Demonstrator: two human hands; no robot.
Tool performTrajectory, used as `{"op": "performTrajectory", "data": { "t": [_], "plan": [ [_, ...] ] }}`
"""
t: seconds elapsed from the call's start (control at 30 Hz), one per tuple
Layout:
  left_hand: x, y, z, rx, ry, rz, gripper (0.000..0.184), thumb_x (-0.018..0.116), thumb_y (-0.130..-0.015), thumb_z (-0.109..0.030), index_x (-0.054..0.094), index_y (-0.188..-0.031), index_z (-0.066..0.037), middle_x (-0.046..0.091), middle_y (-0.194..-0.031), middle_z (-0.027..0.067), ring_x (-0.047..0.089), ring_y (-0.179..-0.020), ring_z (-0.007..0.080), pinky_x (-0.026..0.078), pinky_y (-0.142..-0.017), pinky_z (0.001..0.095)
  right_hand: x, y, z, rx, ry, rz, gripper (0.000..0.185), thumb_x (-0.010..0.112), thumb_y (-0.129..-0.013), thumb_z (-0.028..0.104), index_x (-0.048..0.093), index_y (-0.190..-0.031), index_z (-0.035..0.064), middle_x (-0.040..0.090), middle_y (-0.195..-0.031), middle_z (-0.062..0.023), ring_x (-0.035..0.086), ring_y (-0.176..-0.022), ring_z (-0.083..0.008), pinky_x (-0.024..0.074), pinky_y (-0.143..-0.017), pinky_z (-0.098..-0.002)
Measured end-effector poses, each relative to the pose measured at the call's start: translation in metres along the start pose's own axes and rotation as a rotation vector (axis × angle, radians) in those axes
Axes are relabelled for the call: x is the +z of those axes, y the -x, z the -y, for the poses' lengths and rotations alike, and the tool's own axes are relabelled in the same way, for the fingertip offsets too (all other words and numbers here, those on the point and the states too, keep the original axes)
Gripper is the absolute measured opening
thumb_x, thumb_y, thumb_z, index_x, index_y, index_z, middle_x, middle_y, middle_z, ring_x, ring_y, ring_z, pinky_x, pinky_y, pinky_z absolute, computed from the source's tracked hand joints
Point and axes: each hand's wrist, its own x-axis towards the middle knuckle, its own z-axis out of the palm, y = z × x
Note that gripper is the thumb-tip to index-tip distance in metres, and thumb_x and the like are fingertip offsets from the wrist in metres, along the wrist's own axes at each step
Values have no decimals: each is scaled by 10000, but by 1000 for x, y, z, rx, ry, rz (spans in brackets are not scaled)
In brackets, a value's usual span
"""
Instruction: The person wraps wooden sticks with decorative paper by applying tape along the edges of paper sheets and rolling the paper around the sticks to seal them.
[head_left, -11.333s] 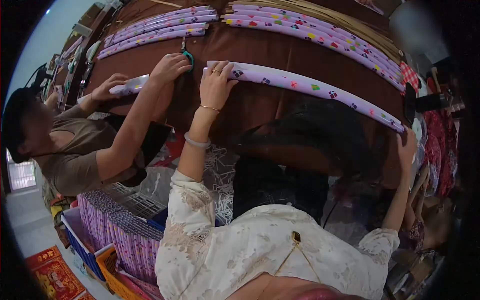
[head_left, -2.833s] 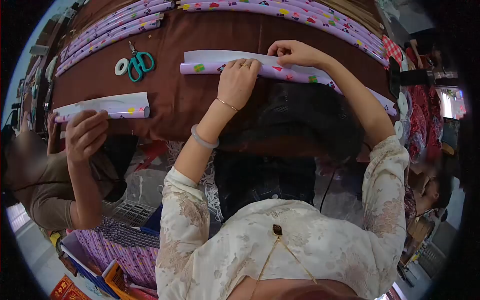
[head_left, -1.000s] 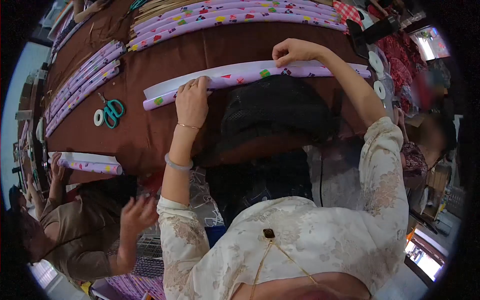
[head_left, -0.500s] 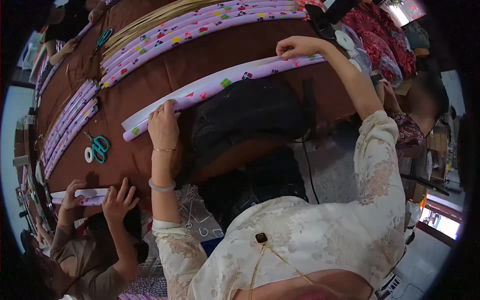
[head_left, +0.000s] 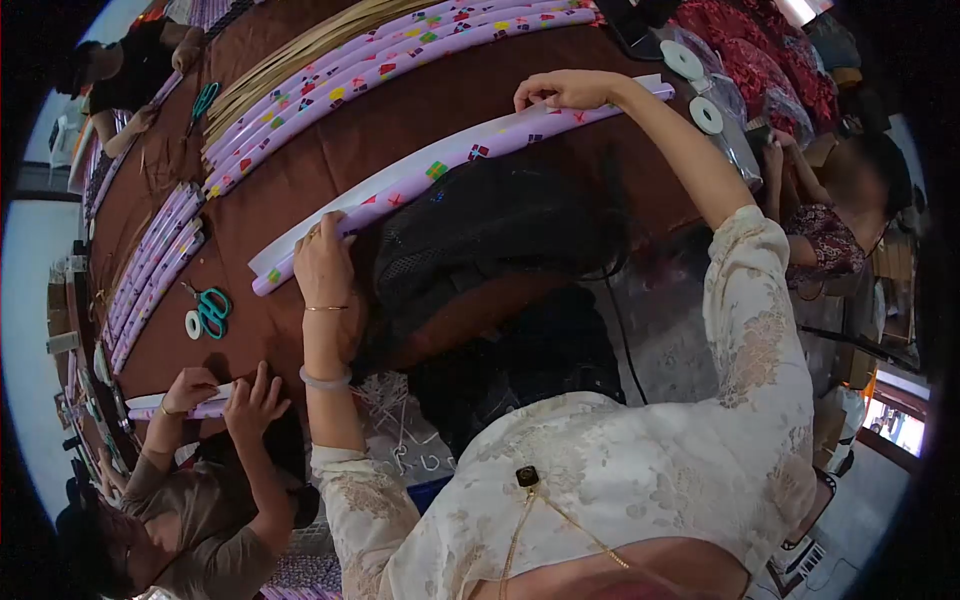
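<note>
A long lilac sheet of wrapping paper (head_left: 455, 163), printed with coloured gift boxes and white on its inner side, lies partly rolled across the brown-covered table. My left hand (head_left: 322, 258) is closed over the roll near its left end, thumb and fingers on the paper. Toward the right end, my right hand (head_left: 565, 90) pinches the paper's upper edge with bent fingers. The roll's right end shows beyond my right wrist. A black mesh-covered object (head_left: 490, 225) sits at the table edge between my arms, just below the roll.
Finished lilac rolls (head_left: 400, 62) lie behind, beside brown strips (head_left: 290, 70). Shorter rolls (head_left: 155, 270), green-handled scissors (head_left: 213, 312) and a tape roll (head_left: 193, 324) are at left. White tape rolls (head_left: 706, 115) lie at right. A co-worker's hands (head_left: 255, 402) handle another sheet at lower left.
My right hand has moved left along the paper, and the roll's right end now shows past my wrist. My left hand keeps its hold. The whole view has shifted slightly.
</note>
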Motion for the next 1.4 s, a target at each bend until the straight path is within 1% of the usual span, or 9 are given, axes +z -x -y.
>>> {"op": "performTrajectory", "data": {
  "t": [0.4,0.6,0.67,0.9,1.0,1.07,1.17,1.23,1.4],
  "plan": [
    [-1,2,1,8,-13,5,295,604,-748,-109,481,-1013,-67,597,-856,154,567,-808,323,412,-712,388,-3,2,6,46,-9,43,286,471,-710,-33,524,-964,87,421,-794,-3,412,-768,-124,349,-711,-263],
    [-3,1,0,21,4,-13,292,603,-749,-115,484,-1011,-67,597,-846,149,564,-807,321,410,-707,385,-9,7,-3,-2,-68,60,281,469,-728,-19,520,-995,53,501,-901,-1,458,-854,-116,364,-786,-257],
    [-3,1,0,29,9,-21,293,604,-749,-118,485,-1012,-69,597,-844,148,563,-811,320,409,-705,385,-12,11,-12,5,-236,74,319,525,-793,63,542,-1111,88,554,-1069,-48,513,-983,-171,396,-860,-314],
    [-2,2,1,6,1,-4,298,608,-747,-123,484,-1014,-78,601,-849,135,566,-822,305,405,-706,378,-24,24,-13,55,-75,51,333,607,-803,207,576,-1110,82,602,-1000,-50,551,-942,-163,418,-844,-311],
    [-2,2,1,12,9,-13,303,610,-746,-124,482,-1016,-78,603,-851,133,568,-826,304,405,-706,378,-26,31,-14,78,10,-5,357,620,-801,270,584,-1102,81,613,-980,-45,561,-910,-158,435,-815,-302],
    [-3,1,1,15,13,-17,305,612,-745,-125,482,-1018,-78,603,-851,133,568,-827,304,405,-705,377,-23,38,-12,104,-59,-143,278,563,-841,180,575,-1078,34,606,-947,-28,542,-870,-99,430,-784,-238],
    [-3,2,2,3,15,21,297,593,-780,-128,475,-1047,-69,605,-926,136,563,-816,323,410,-731,384,-34,50,-40,100,-271,-453,284,551,-864,244,585,-1055,36,603,-943,-20,539,-874,-97,422,-788,-225],
    [-4,1,3,-8,1,42,294,588,-782,-125,475,-1047,-72,605,-921,136,564,-819,320,409,-730,385,-41,67,-59,78,-53,-608,278,560,-856,305,615,-1027,93,620,-936,-16,556,-848,-116,446,-754,-264],
    [-2,2,4,3,15,19,296,588,-771,-118,477,-1042,-71,601,-896,142,564,-831,314,408,-727,381,-32,117,-43,224,103,-544,237,606,-816,268,607,-943,69,589,-893,-34,561,-809,-134,452,-726,-289]
  ]
}}
